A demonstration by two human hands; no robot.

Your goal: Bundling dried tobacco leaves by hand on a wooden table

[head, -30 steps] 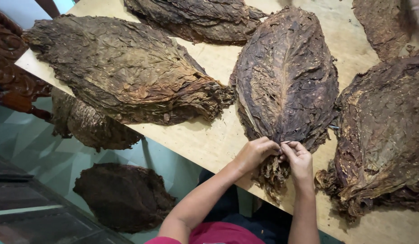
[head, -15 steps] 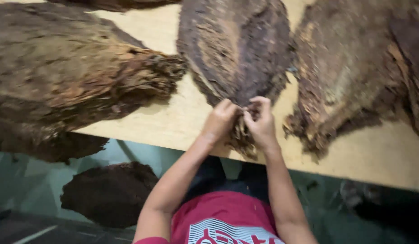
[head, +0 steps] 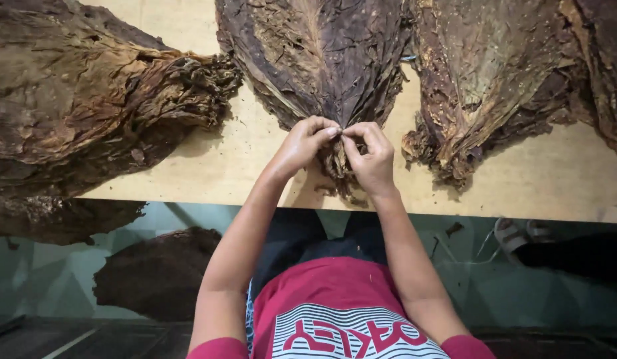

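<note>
A stack of large, dark brown dried leaves [head: 315, 60] lies on the pale wooden table [head: 242, 166], its stem end pointing at me. My left hand [head: 302, 146] and my right hand [head: 368, 156] meet at that stem end, fingertips touching, each pinching the edge of a leaf near its stalk. The frayed leaf bases [head: 338, 176] hang between my wrists at the table's front edge.
More piles of dried leaves lie on the table at left [head: 89, 100] and right [head: 494, 86]. Another leaf pile [head: 155, 272] rests on the green floor below. A sandalled foot of another person [head: 521, 233] shows under the table's right side.
The view has dropped and closed in on the table edge. My hands stay together on the stem end of the middle leaf stack, fingers pinching tighter.
</note>
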